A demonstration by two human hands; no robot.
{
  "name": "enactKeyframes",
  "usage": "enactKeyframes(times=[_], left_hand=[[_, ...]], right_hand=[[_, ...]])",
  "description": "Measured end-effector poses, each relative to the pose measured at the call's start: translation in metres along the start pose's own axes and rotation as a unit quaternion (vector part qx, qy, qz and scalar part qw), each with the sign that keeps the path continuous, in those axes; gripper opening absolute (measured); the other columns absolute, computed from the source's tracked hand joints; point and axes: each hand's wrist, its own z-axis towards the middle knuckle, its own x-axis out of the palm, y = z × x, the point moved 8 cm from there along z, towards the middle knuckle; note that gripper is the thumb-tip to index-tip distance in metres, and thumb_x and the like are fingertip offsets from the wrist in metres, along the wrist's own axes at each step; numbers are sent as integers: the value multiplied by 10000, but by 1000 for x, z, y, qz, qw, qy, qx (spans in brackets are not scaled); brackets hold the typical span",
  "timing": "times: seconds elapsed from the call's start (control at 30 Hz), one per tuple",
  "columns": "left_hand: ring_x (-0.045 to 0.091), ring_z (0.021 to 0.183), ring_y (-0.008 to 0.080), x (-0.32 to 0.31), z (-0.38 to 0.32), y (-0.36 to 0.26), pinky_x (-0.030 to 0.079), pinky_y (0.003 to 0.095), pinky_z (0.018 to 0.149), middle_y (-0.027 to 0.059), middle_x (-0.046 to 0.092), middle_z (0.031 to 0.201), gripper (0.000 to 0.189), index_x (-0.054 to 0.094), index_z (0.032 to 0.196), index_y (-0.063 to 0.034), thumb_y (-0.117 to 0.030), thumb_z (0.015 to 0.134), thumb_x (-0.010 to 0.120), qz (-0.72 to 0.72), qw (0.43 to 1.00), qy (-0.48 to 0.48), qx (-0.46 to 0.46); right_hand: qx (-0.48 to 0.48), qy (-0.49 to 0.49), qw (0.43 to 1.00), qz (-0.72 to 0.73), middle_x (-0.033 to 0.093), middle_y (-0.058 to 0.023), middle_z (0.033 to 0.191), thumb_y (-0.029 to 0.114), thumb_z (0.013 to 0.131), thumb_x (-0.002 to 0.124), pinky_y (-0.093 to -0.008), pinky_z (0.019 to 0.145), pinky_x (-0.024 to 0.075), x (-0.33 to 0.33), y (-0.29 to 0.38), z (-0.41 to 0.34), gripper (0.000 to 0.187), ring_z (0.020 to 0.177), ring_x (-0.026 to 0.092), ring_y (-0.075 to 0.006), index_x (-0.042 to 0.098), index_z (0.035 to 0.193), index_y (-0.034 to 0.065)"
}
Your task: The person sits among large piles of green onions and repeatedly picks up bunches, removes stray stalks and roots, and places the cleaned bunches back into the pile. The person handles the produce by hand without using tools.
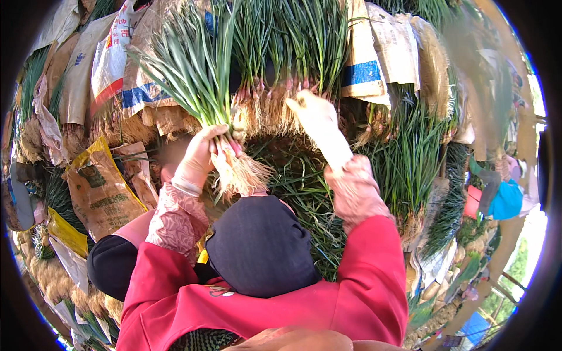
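Observation:
My left hand (203, 151), in a thin pale glove, is closed around the pinkish lower stems of a bunch of green garlic or scallion plants (197, 74). Their long leaves fan up and left; pale stringy roots (243, 173) hang below the fist. My right hand (317, 112), also gloved and overexposed, is at the root ends of a row of similar plants (290, 44) in front of me. Its fingers look bent and the thumb points left; whether it grips a stem cannot be told. Patterned pinkish oversleeves cover both forearms.
Woven sacks (107, 66) cover plant bundles at left, with more sacks (386, 48) at right. Loose green leaves (307, 197) lie between my arms. A bundle (401, 153) lies to the right. A dark cloth-covered rounded shape (261, 245) is near my torso. Another person (505, 197) is at far right.

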Motion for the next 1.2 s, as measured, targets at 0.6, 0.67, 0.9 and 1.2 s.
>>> enactKeyframes(times=[0.6, 0.67, 0.9, 1.2], left_hand=[[604, 563, 176, 4, 6, 31, 509, 261, 497, 120, 625, 695, 270, 625, 1069, 62, -109, 862, 597, 109, 989, -75, -71], [625, 586, 180, 9, 3, 24, 509, 249, 512, 120, 635, 705, 319, 610, 1097, 70, -147, 863, 585, 118, 990, -50, -53], [681, 691, 300, 29, 8, 18, 561, 341, 630, 209, 657, 894, 373, 571, 1101, 91, -180, 845, 555, 44, 998, 27, -21], [637, 559, 180, 24, 19, 20, 499, 244, 496, 116, 655, 779, 252, 637, 1025, 59, -119, 859, 572, 164, 986, 26, -25]], right_hand=[[-247, -43, 968, 25, 602, -127, 689, 193, 812, 629, -385, 547, 487, 34, 96, -98, 182, 619, 619, -310, 624, 913, 41], [-307, -10, 951, 44, 600, -128, 690, 178, 813, 626, -382, 543, 486, 34, 103, -105, 194, 612, 617, -311, 614, 944, 35], [-217, 56, 960, 167, 610, -245, 839, 133, 818, 590, -454, 624, 496, 47, 82, -96, 351, 768, 628, -383, 526, 1133, -9], [-213, 150, 962, 84, 651, -209, 848, 204, 839, 585, -413, 742, 516, 69, 73, -83, 293, 821, 645, -371, 615, 1069, 26]])
